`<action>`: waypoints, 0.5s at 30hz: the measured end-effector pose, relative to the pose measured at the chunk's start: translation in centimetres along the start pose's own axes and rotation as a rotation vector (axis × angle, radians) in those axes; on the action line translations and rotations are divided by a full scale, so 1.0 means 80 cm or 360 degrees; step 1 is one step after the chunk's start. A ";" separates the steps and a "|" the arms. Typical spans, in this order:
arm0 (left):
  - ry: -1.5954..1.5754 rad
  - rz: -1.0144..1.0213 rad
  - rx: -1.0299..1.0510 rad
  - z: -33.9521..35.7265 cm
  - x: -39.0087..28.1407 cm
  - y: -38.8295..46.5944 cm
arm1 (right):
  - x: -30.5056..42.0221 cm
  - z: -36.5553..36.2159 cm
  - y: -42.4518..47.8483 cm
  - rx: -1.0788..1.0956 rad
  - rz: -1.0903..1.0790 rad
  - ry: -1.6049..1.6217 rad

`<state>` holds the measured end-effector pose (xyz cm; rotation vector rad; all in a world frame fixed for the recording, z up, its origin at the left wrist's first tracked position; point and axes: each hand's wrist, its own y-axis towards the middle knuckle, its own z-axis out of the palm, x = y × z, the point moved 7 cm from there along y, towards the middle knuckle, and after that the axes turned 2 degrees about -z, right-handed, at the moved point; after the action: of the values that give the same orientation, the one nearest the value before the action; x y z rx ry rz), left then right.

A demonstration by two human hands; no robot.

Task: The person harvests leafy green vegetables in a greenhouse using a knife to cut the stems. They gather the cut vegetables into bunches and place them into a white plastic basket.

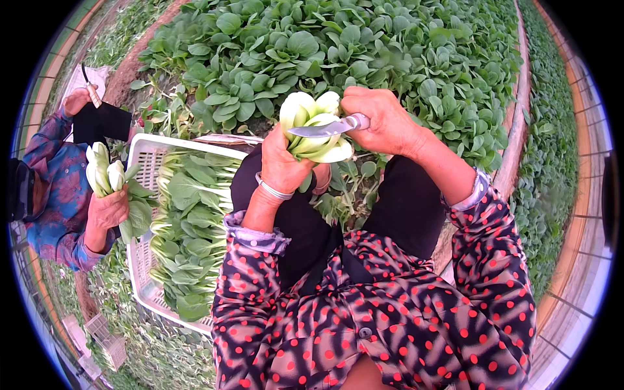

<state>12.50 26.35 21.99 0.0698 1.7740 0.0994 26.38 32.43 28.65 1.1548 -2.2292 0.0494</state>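
Observation:
My left hand [286,163] holds a bunch of bok choy [304,112], its pale stem bases turned up and away from me. A small curved knife [319,129] is in my right hand [382,119], gripped by its handle. The blade lies across the pale stems; whether it touches them I cannot tell. Both hands are above my knees, over the soil. To my left stands a white plastic crate [187,141] holding rows of cut bok choy [195,214], with stems toward the sides and leaves in the middle.
A dense bed of growing bok choy [341,53] lies ahead. At the left, a co-worker [63,195] holds a bok choy bunch [100,170] in one hand and a curved knife [91,90] in the other. Another crate [105,339] sits farther off, lower left.

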 end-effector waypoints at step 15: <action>-0.1170 -0.0275 0.0283 0.055 -0.005 -0.083 | -0.187 -0.021 -0.099 -0.0648 0.1027 0.0772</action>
<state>16.91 19.85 20.78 0.0697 1.0437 -0.1909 39.52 38.92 20.07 0.1526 -1.9506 0.1180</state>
